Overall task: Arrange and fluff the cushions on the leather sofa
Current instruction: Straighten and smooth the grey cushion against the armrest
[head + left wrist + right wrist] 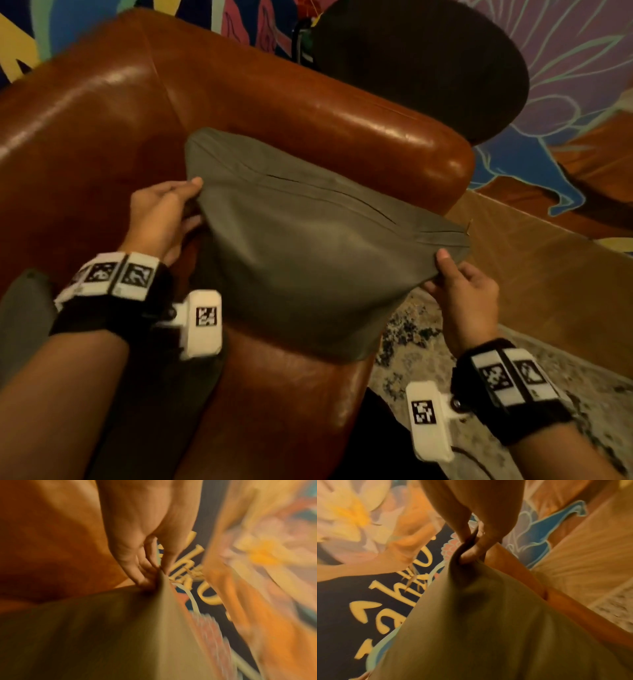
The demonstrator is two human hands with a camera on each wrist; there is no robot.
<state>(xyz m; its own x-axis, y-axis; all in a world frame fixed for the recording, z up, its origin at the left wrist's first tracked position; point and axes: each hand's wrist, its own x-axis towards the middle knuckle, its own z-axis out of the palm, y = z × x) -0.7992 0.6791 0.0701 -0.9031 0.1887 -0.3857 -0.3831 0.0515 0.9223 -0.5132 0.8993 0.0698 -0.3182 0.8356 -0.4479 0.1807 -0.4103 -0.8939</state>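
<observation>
An olive-green cushion [301,253] hangs over the right end of the brown leather sofa [113,113], beside its shiny armrest [394,144]. My left hand [164,212] pinches the cushion's left edge, thumb on top. My right hand [459,284] pinches its right corner near the zip end. The fabric is stretched between the two hands. In the left wrist view my fingers [137,566] bunch the cushion [102,635] cloth. Thumb and fingers of my right hand [471,545] squeeze a fold of the cushion [488,628] in the right wrist view.
A second grey-green cushion [24,315] lies on the seat at the far left. A dark round shape [421,61] stands behind the armrest. A painted mural [565,51] covers the wall. A wooden floor strip [548,274] and a speckled rug [411,349] lie right of the sofa.
</observation>
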